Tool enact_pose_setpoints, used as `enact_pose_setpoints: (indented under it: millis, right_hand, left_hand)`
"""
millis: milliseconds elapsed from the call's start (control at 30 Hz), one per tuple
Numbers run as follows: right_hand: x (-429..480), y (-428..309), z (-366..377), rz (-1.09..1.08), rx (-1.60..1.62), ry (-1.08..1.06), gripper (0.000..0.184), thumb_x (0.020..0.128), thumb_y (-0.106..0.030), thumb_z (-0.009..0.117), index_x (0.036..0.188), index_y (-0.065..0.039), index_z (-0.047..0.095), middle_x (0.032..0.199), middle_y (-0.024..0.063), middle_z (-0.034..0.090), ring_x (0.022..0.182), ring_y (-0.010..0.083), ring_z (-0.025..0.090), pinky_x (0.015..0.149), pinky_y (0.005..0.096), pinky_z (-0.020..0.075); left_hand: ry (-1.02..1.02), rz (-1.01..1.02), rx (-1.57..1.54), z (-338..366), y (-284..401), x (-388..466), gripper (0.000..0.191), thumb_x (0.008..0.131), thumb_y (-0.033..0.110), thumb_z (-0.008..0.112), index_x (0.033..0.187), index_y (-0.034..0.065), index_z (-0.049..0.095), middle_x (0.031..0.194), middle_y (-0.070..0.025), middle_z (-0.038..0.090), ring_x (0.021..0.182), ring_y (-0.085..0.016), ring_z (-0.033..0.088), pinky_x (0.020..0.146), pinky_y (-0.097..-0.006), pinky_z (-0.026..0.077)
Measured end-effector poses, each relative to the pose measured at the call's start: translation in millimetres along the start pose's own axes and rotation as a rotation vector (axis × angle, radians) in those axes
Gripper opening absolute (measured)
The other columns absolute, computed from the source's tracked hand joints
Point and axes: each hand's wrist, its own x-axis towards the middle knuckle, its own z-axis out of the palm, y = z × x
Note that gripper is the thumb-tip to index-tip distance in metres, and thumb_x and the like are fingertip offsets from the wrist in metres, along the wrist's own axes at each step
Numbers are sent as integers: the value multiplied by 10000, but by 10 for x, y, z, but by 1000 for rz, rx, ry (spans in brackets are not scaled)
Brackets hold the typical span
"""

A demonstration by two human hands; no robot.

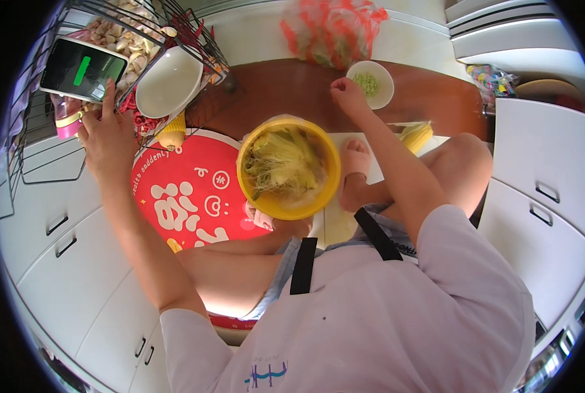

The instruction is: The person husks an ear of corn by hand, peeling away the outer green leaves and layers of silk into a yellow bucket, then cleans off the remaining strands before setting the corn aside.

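Observation:
My left hand (pixel 108 140) reaches to a phone (pixel 83 69) propped on the wire rack, its index finger extended onto the lit screen. Its other fingers are bent, apart, near a pink-capped bottle (pixel 68 115). By the left rim of a white bowl (pixel 386 91) holding pale green beans or kernels (pixel 366 83), my right hand (pixel 350 96) has its fingers curled together; whether they pinch anything is hidden. Between my feet stands a yellow bucket (pixel 335 169) filled with corn husks and silk (pixel 285 162).
The wire rack (pixel 14 172) holds garlic (pixel 130 37), dried red chillies (pixel 145 120) and an empty white bowl (pixel 169 83). One corn cob (pixel 173 131) is beside it, another (pixel 416 137) at right. A red-and-clear plastic bag (pixel 334 34) lies beyond the brown board (pixel 272 88). White cabinets (pixel 548 147) flank me.

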Motion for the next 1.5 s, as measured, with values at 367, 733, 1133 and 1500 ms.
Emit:
enact_pose_setpoints:
  millis: [367, 733, 1133, 1500]
  right_hand:
    - [-1395, -908, 385, -542, -114, -457, 250, 828, -129, 617, 1060, -39, 590, 830, 27, 626, 725, 84, 576, 679, 225, 477]
    - [-1, -198, 17, 27, -196, -149, 496, 791, -307, 672, 1206, -73, 538, 1096, 126, 618, 932, 236, 617, 824, 366, 496]
    - [-290, 1141, 616, -436, -862, -95, 547, 787, -235, 653, 1286, -106, 469, 1340, 83, 435, 1234, 299, 388, 947, 427, 409]
    - [46, 1129, 618, -293, -598, -93, 157, 805, -101, 567, 961, -85, 583, 893, 103, 605, 872, 319, 579, 747, 405, 484]
  left_hand:
    - [10, 6, -2, -71, 53, 9, 566, 845, 384, 573, 1363, 435, 351, 1192, -107, 477, 1137, -333, 478, 823, -445, 510]
    - [-48, -48, 1, -58, 22, -10, 554, 861, 420, 515, 1378, 452, 318, 1276, -129, 436, 1209, -345, 418, 922, -469, 439]
    - [0, 21, -22, -3, -39, -37, 533, 893, 376, 555, 1388, 389, 357, 1342, -154, 404, 1309, -334, 320, 1005, -473, 362]
    - [44, 56, 30, -11, -19, -4, 534, 875, 348, 580, 1371, 391, 389, 1255, -134, 466, 1196, -301, 435, 900, -432, 449]
